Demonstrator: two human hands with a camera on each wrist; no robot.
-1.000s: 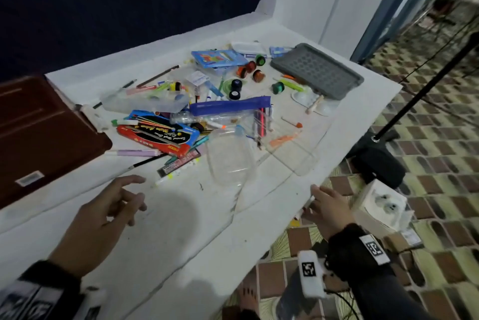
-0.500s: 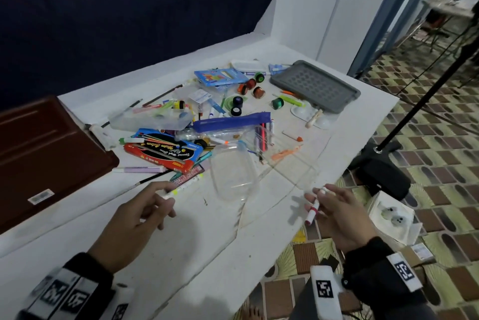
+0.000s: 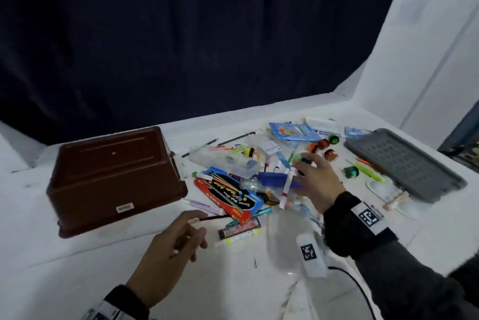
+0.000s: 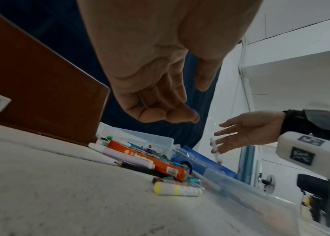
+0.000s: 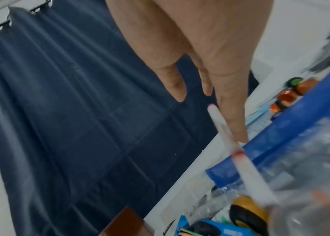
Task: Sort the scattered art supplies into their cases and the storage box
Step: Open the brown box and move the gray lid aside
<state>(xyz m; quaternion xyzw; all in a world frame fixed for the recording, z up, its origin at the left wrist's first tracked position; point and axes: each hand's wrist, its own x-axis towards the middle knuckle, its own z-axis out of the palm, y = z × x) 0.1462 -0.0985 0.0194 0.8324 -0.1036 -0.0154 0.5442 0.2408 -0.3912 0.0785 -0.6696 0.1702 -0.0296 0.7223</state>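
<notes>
Table [image 3: 77, 268] with a white cover fills the low part of the view, and a dark blue curtain [image 3: 181, 34] hangs behind it. A white wall [image 3: 427, 60] stands off to the right.

The right hand [image 3: 317, 185] is out over the pile of art things with its fingers spread wide and straight. A white marker [image 3: 286, 187] with a red band is just beside its fingertips, tilted. It is blurry, so I cannot tell if the fingers touch it, but they do not curl round it. Under the hand lies a blue pouch [image 3: 272, 179]. Beyond the fingers are small round paint pots [image 3: 322, 144]. To the right of the hand sits a grey tray [image 3: 404, 164]. Near the wrist is a clear plastic case [image 3: 282, 236], hard to see.

The left hand [image 3: 171, 247] hangs above the table with loose, half bent fingers and holds nothing. Just past its fingers lie a dark pencil [image 3: 212, 218], a red crayon box [image 3: 228, 198] and a white marker with a yellow end [image 3: 233, 240]. To the left of that hand sits a big brown box [image 3: 111, 172], bottom side up.
</notes>
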